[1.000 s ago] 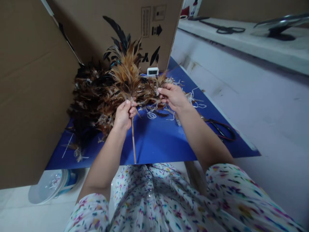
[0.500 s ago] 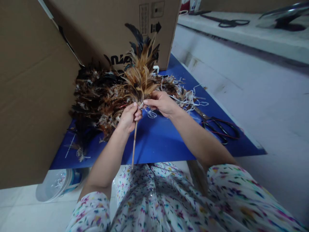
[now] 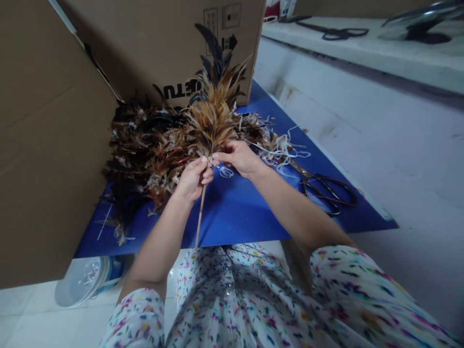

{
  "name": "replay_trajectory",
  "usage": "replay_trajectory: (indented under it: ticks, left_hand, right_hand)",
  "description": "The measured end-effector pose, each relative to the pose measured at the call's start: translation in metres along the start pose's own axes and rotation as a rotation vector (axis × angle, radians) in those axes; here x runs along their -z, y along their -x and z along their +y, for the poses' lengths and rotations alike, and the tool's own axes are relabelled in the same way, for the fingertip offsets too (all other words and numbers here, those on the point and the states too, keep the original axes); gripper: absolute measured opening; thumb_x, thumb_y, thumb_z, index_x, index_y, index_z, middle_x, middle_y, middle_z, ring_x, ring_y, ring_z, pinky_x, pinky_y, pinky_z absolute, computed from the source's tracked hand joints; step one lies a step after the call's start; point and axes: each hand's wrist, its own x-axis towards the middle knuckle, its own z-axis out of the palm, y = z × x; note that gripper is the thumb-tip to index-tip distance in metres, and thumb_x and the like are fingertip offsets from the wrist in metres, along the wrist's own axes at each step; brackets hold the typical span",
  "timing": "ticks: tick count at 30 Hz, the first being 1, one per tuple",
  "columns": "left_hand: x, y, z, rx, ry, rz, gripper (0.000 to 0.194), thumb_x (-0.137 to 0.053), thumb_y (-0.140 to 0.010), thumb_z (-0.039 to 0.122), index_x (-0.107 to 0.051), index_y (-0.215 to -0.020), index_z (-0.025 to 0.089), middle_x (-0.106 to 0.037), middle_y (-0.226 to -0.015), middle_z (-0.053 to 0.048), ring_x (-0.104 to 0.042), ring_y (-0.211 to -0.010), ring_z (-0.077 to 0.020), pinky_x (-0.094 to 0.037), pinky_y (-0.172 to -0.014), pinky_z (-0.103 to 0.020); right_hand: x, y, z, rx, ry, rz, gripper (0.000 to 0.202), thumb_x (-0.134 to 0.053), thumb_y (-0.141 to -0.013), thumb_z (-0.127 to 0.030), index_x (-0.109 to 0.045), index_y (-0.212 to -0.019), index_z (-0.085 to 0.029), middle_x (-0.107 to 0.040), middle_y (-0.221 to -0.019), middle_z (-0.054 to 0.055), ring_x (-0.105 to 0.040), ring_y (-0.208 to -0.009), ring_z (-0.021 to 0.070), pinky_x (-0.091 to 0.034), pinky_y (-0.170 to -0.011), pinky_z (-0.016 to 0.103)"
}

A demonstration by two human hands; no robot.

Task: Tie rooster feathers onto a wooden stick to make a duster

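Observation:
A feather duster (image 3: 213,111) with golden-brown and black feathers points away from me, its thin wooden stick (image 3: 200,217) running down toward my lap. My left hand (image 3: 195,178) is closed around the stick just below the feathers. At the base of the feathers, my right hand (image 3: 237,157) pinches with thumb and forefinger close to the left thumb; what lies between those fingertips is too small to make out. A heap of loose brown and black feathers (image 3: 145,145) lies behind and left of the hands. White string (image 3: 226,171) hangs or lies just below the right hand.
Black-handled scissors (image 3: 326,191) lie on the blue tabletop (image 3: 239,212) at right, near white strips (image 3: 290,150). Cardboard boxes (image 3: 47,145) stand at left and behind. Another pair of scissors (image 3: 337,33) rests on the ledge. A bucket (image 3: 83,282) stands on the floor.
The feathers have turned slightly, their dark tips now leaning further right and upright. Both hands keep nearly the same place at the base. The view has shifted a little.

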Motion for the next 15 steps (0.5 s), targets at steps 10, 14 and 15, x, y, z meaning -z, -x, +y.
replay_trajectory:
  ticks: [10,14,15]
  left_hand:
    - [0.0000,0.0002,0.0002,-0.007,-0.004,0.045,0.022,-0.072,-0.087,0.016,-0.059,-0.070,0.010,-0.060,-0.068,0.000,-0.037,-0.043,0.0007,-0.026,-0.037,-0.010]
    - [-0.0014,0.0011,0.0015,-0.040,-0.022,0.077,0.023,-0.071,-0.087,0.016,-0.059,-0.068,0.010,-0.057,-0.064,0.001,-0.037,-0.043,0.0003,-0.026,-0.037,-0.011]
    - [-0.0020,0.0013,0.0016,-0.047,-0.027,0.081,0.025,-0.071,-0.087,0.016,-0.058,-0.067,0.011,-0.054,-0.060,0.002,-0.037,-0.042,-0.0002,-0.026,-0.038,-0.011]
  right_hand:
    - [-0.0032,0.0013,-0.0015,-0.026,0.000,0.087,0.051,-0.095,-0.049,-0.041,-0.056,-0.072,-0.017,-0.056,-0.059,-0.006,-0.044,-0.052,0.0057,-0.030,-0.045,0.021]
    - [-0.0014,0.0053,-0.0060,-0.046,0.030,-0.029,0.048,-0.093,-0.055,-0.041,-0.062,-0.081,-0.016,-0.063,-0.069,-0.002,-0.050,-0.059,0.0074,-0.034,-0.048,0.021]
    - [-0.0017,0.0065,-0.0072,-0.051,0.049,-0.054,0.047,-0.093,-0.056,-0.040,-0.064,-0.083,-0.015,-0.065,-0.072,-0.001,-0.053,-0.062,0.0080,-0.036,-0.050,0.021]
